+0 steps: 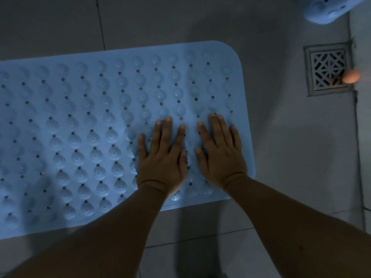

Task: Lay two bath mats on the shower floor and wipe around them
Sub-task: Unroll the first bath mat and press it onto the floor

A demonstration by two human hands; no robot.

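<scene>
Both hands are flat on the mat from our head view: our left hand (163, 155) and our right hand (219, 152) lie side by side, fingers straight and slightly spread, palms down, gripping nothing. They press on the right end of the pale blue rectangular rubber bath mat (90, 127), which lies on the grey tiled shower floor (281, 147), its long side running off the left edge of view, round corners at the right.

We judge this to be the pressing-down step. To do it well, we'd keep the fingers flat and lean weight through the palms, working outward to the edges so the suction cups bite and no ripple stays. The surface near our fingertips looks a little wavy, so that patch wants firm pressure.

Now the count. Two hands, both on the mat. One mat fully laid; a second pale blue rubber piece (329, 7) peeks in at the top right corner, probably the other mat, though we can't be sure. One square metal floor drain (328, 70) sits right of the mat, well apart from it. One small orange blurred object (351, 76) rests at the drain's right edge; we cannot tell what it is. No wiping cloth shows.
</scene>
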